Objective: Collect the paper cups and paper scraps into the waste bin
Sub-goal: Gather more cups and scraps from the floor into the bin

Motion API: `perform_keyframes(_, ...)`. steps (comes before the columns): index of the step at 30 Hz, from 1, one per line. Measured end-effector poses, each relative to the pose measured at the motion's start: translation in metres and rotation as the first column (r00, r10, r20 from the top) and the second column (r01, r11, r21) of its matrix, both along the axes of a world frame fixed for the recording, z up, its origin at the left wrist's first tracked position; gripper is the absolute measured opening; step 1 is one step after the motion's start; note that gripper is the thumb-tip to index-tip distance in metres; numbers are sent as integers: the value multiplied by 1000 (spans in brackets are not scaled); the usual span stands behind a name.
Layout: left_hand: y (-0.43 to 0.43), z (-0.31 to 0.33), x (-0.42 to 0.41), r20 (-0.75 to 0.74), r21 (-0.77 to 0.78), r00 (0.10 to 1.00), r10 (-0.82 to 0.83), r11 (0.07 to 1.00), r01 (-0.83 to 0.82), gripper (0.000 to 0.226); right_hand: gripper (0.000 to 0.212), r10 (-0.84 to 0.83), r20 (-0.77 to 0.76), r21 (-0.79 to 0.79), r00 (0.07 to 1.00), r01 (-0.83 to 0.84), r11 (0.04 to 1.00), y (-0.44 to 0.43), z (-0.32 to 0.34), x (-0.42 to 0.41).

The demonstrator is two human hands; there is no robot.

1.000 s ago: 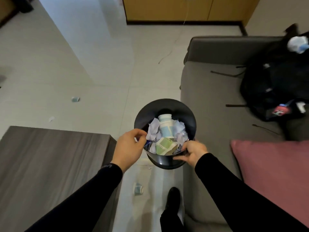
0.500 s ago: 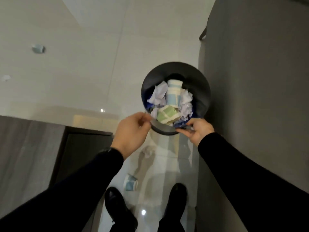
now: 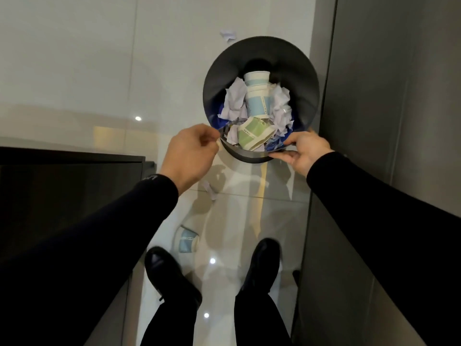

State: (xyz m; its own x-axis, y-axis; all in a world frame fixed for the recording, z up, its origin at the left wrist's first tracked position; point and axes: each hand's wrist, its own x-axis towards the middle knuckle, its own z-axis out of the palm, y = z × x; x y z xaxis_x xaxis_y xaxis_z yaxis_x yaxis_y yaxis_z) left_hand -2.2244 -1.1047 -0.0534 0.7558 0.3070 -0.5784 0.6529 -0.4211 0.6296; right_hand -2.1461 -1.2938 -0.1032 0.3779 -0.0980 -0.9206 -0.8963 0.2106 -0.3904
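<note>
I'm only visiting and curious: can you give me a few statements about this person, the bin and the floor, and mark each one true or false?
1. Both hands hold the bin by its near rim. True: the left hand and the right hand grip the bin there.
2. The bin is empty. False: it holds paper cups and crumpled paper.
3. A cup lies on the floor beside a shoe. True: a blue cup lies by the left shoe.
4. No paper is left on the floor. False: one scrap lies between the bin and the shoes, and another scrap lies beyond the bin.
</note>
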Motion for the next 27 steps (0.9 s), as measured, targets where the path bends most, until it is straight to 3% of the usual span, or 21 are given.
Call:
perform_keyframes(7,28,-31,-59,-154,94,988,11,996,3,20,46,-112,30,14,993,112,994,3,-9,-27)
perform_keyframes(10,31,-48,-99,-296,95,955,0,995,29,18,65,-115,21,-36,993,116,993,17,-8,-71)
perform_keyframes(13,30,-74,-153,-446,98,892,-69,987,126,23,36,155,-140,-43,978,-163,986,37,-18,-124)
perform_keyframes(16,31,-111,-208,-572,93,818,-64,985,142,27,39,373,-206,-5,905,-382,924,55,-53,-164)
perform_keyframes(19,31,-150,-245,-572,126,813,110,991,-45,38,39,532,-153,-100,833,-549,830,66,-99,-186)
perform_keyframes(21,27,-174,-255,-555,134,792,256,967,-218,54,37,671,-139,-228,728,-683,694,70,-129,-194)
perform_keyframes(24,22,-208,-262,-530,168,786,320,947,-272,66,37,774,-122,-391,622,-746,538,78,-164,-198)
perform_keyframes(27,16,-234,-265,-516,195,800,307,951,-239,55,47,831,-32,-474,555,-740,477,90,-194,-198)
